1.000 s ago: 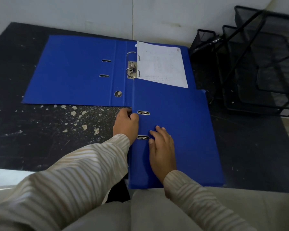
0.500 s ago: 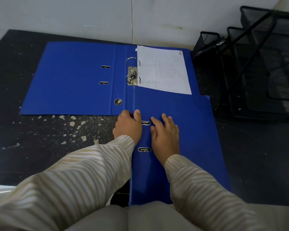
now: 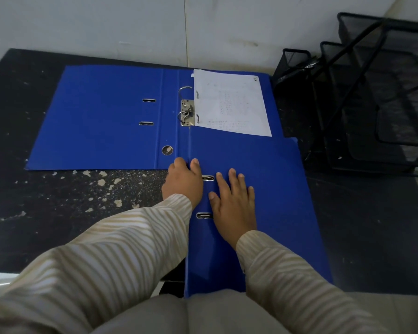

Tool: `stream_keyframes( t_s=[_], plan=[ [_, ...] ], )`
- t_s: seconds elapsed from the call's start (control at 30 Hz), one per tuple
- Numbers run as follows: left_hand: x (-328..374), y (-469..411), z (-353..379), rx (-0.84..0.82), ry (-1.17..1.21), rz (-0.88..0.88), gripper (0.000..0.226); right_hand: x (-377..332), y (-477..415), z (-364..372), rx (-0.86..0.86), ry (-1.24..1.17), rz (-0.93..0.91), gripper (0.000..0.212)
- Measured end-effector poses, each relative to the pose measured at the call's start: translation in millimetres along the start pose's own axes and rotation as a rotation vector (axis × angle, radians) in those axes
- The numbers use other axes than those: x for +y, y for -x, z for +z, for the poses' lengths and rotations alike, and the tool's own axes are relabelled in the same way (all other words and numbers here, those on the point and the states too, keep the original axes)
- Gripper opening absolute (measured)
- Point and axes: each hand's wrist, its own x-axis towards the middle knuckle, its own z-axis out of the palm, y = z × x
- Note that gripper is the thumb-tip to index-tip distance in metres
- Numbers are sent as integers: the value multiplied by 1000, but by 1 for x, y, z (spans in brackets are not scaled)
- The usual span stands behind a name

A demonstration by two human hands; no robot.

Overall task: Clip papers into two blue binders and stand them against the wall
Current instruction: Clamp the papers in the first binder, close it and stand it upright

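2 bare hands, the left hand [image 3: 182,183] and the right hand [image 3: 232,201], come out of long sleeves [image 3: 121,249] of a loose fabric with wavy beige and off-white stripes, cuffs ending at the wrists. Plain grey-beige trousers [image 3: 203,314] fill the bottom edge.

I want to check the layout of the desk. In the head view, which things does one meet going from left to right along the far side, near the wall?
Open blue binder cover → metal ring mechanism → white paper → black mesh trays.
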Motion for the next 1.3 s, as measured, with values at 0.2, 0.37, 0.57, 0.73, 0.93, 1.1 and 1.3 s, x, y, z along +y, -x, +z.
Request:
stream_keyframes(
  t_s=[0.2,0.37,0.57,0.73,0.93,1.1,1.3],
  plan=[
    [-1,-1,-1,15,15,20,41,11,28,0,-86,25,-55,72],
    [-5,-3,1,0,53,4,43,15,31,-2,-145,74,-86,78],
    [-22,4,3,-30,126,44,49,23,24,-11,-314,20,-125,79],
    [-24,5,4,-36,88,65,52,20,23,-10,-315,0,-93,79],
    [-16,7,4,-24,-4,70,50,21,23,-14,-325,-51,-90,78],
    [-25,20,3,-127,-83,123,92,22,22,-18,-351,-79,-98,80],
    [-23,25,8,-112,-13,128,96,22,21,-17,-344,-81,-93,81]
  ],
)
